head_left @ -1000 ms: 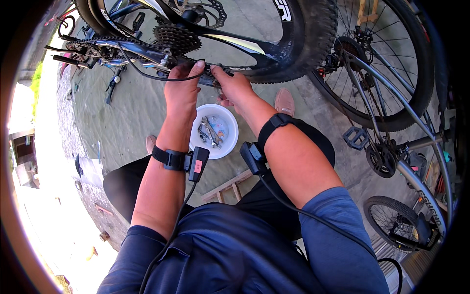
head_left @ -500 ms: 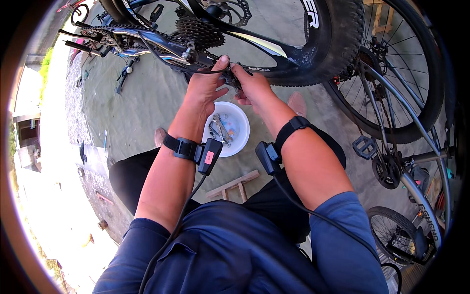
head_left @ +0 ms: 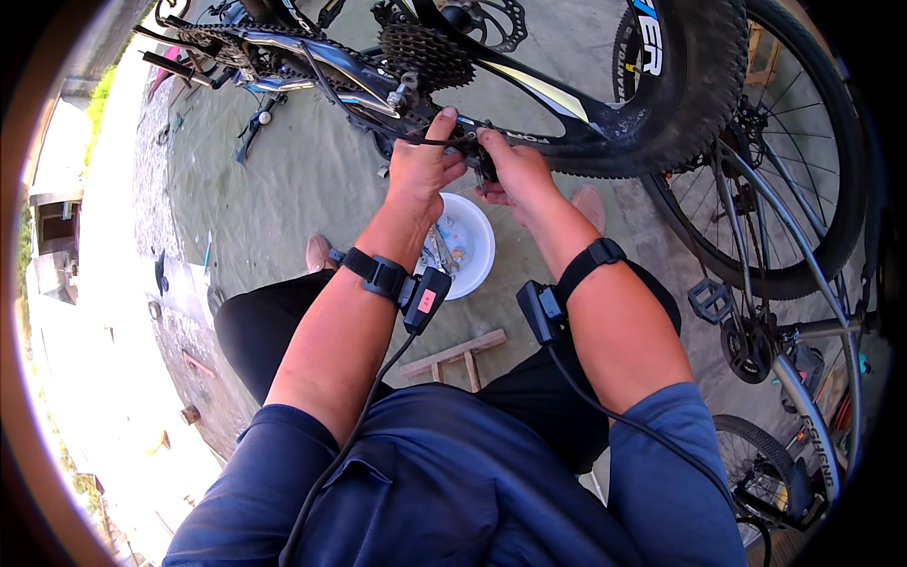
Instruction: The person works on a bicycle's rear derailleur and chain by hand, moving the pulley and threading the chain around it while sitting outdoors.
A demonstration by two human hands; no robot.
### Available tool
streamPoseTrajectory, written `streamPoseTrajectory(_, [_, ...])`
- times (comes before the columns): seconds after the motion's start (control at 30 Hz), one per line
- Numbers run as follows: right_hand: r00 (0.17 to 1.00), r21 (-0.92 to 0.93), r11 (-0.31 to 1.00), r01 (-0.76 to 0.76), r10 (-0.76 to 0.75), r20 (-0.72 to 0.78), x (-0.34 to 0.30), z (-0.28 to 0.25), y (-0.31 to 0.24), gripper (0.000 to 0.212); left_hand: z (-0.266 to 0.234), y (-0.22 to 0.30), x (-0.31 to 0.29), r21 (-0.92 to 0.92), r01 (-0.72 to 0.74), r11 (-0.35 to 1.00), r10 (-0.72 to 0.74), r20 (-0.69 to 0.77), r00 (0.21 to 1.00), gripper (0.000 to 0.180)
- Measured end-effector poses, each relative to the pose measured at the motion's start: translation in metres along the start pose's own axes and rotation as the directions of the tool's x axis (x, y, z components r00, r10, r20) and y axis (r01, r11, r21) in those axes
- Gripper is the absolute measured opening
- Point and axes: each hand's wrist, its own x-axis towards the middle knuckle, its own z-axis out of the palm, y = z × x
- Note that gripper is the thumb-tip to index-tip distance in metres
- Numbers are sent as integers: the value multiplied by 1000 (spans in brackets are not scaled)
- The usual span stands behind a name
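Note:
A bicycle stands before me with its rear wheel's knobby black tyre [head_left: 694, 118] at the top right and its cassette [head_left: 427, 59] left of the spokes. Below the cassette, the dark rear derailleur [head_left: 484, 168] sits between my hands. My left hand [head_left: 423, 170] is closed with its thumb up, pinching the black shift cable [head_left: 412, 140] that curves in from the left. On the other side, my right hand [head_left: 518, 177] has thumb and fingers closed about the derailleur. Its fingertips are partly hidden underneath.
Under my forearms stands a white bucket [head_left: 484, 248] with wrenches [head_left: 437, 253] in it. Nearer lies a wooden frame [head_left: 453, 356] between my legs. A second bicycle's wheel [head_left: 844, 194] and grey frame [head_left: 803, 395] occupy the right. A brake lever [head_left: 253, 130] hangs at upper left.
The view has shifted a little, so bicycle and bucket sit farther right. My thumbs are slightly farther apart. Both hands stay at the derailleur.

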Motion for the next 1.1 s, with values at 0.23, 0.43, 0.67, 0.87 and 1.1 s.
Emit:
streamPoseTrajectory(0.23, [999, 65, 998, 13, -15, 35, -5, -6, -3, 49, -3, -9, 6, -84, -82, 993, 81, -19, 997, 62])
streamPoseTrajectory(0.43, [998, 98, 995, 1, -8, 68, -18, -12, -10, 45, -3, -13, 12, -135, -126, 983, 123, -29, 992, 59])
streamPoseTrajectory(0.67, [993, 107, 994, 9, -22, 120, -24, -12, -7, 42, -2, -22, 14, -104, -192, 976, 180, -112, 977, 60])
streamPoseTrajectory(0.87, [995, 118, 993, -25, 14, 95, -25, -8, -2, 42, 8, -25, 11, 57, -344, 937, 348, -118, 930, 61])
streamPoseTrajectory(1.1, [996, 149, 989, -8, -5, 90, -26, -3, -4, 43, 5, -33, 14, 211, -417, 884, 442, -89, 892, 67])
